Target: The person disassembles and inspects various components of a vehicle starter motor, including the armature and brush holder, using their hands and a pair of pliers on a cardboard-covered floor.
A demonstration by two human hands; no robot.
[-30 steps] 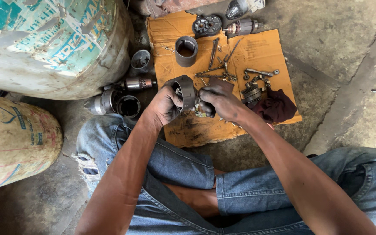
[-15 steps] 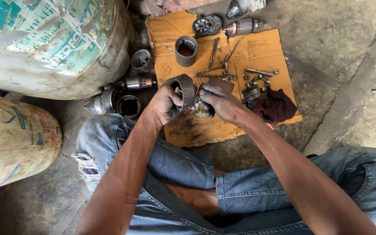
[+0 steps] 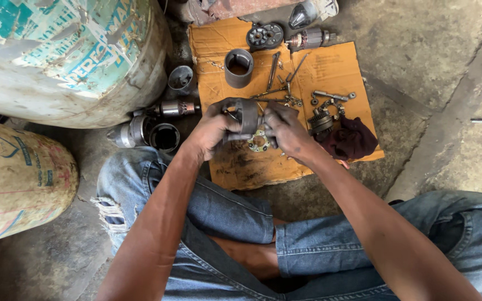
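Note:
My left hand (image 3: 210, 131) grips a dark round metal motor housing (image 3: 246, 116) held above a sheet of brown cardboard (image 3: 241, 164). My right hand (image 3: 285, 129) holds the other side of the same housing, fingers curled around it. Just beneath the hands lies a small round plate with holes (image 3: 259, 144). On the cardboard beyond are a grey metal cylinder (image 3: 238, 68), a gear piece (image 3: 321, 120), several bolts and thin tools (image 3: 285, 89), and a dark red rag (image 3: 355, 137).
A large painted drum (image 3: 68, 56) lies at the left with a second dirty drum (image 3: 18, 178) below it. Motor parts (image 3: 152, 134) lie beside the cardboard. A gear plate (image 3: 264, 36) and an armature (image 3: 308, 39) sit at the top. My jeans-clad legs (image 3: 224, 212) fold below.
Both hands have turned the housing slightly between them; it stays over the same spot on the cardboard. Nothing else has moved.

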